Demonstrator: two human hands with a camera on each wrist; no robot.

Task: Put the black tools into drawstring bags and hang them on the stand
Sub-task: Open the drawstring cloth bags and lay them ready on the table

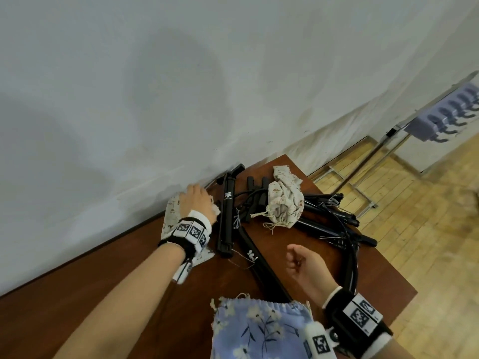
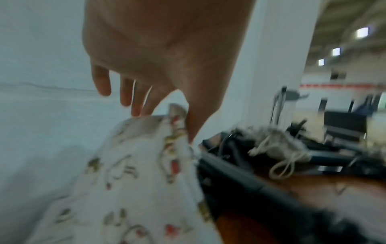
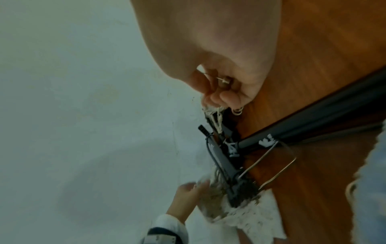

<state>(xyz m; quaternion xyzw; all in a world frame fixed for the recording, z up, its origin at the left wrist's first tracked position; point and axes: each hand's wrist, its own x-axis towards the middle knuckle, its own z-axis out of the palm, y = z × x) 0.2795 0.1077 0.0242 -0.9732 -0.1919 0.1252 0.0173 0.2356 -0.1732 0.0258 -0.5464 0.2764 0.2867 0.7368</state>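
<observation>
My left hand (image 1: pixel 197 200) is at the back of the table by the wall, on a white patterned drawstring bag (image 1: pixel 171 216). In the left wrist view the thumb and fingers of the left hand (image 2: pixel 167 122) pinch the bag's (image 2: pixel 135 181) raised top edge. A black pump (image 1: pixel 228 211) lies just right of it, its foot on the bag's lace edge (image 3: pixel 240 214). A second pump (image 1: pixel 256 265) runs diagonally to a blue floral bag (image 1: pixel 259 330) at the near edge. My right hand (image 1: pixel 295 260) hovers over the table with its fingers (image 3: pixel 217 95) curled; I see nothing held.
Several more black pumps (image 1: pixel 331 221) are piled at the table's right end, with a crumpled cream drawstring bag (image 1: pixel 285 200) on top. A stand with a row of hooks (image 1: pixel 440 117) is on the wooden floor at the far right. The white wall borders the table's (image 1: pixel 129 281) back edge.
</observation>
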